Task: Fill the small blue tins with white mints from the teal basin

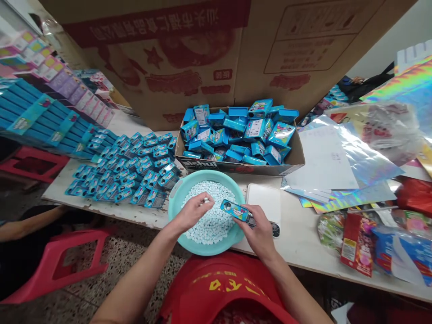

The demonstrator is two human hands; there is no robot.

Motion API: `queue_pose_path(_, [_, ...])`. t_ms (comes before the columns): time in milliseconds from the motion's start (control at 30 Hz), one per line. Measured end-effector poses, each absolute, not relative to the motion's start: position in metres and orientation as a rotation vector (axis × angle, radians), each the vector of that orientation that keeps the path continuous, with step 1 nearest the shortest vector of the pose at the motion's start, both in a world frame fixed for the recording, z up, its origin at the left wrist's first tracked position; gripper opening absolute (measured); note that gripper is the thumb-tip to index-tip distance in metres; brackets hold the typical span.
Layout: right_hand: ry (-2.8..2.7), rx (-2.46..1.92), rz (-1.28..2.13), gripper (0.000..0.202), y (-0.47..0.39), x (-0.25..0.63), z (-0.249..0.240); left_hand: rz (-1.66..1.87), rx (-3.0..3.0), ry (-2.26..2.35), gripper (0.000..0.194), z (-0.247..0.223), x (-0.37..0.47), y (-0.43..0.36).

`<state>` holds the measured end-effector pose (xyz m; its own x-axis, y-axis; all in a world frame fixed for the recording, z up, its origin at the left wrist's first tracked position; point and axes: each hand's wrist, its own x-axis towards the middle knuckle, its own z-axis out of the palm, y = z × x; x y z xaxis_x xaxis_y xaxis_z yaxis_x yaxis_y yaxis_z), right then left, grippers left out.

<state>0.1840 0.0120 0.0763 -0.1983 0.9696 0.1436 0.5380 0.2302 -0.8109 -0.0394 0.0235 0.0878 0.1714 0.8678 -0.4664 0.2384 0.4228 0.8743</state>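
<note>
A round mint-green basin [174,216] holds many small pale candies [209,225]. Over its left part, my left hand [195,210] is closed with fingertips pinching white candies. My right hand [258,227] grips a small blue tin [235,210] above the basin's right side; the tin's round dark opening faces up, toward my left hand. Behind the basin stands a cardboard tray [236,167] heaped with blue tins [254,129]. Many more blue tins [130,168] stand in rows on the table to the left.
A white scale [263,200] sits right of the basin. Papers [324,157] and candy packets [359,245] lie farther right. A large carton [232,58] rises behind the tray. Stacked blue boxes [37,117], a red stool [64,265] and another person's arm [30,222] are at left.
</note>
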Motion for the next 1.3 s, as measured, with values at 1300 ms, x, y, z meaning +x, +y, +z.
queue_pose_path(1300, [-1.897, -1.130, 1.201, 0.039, 0.006, 0.124, 0.067, 0.482, 1.691, 1.715, 0.031, 0.092, -0.077, -0.045])
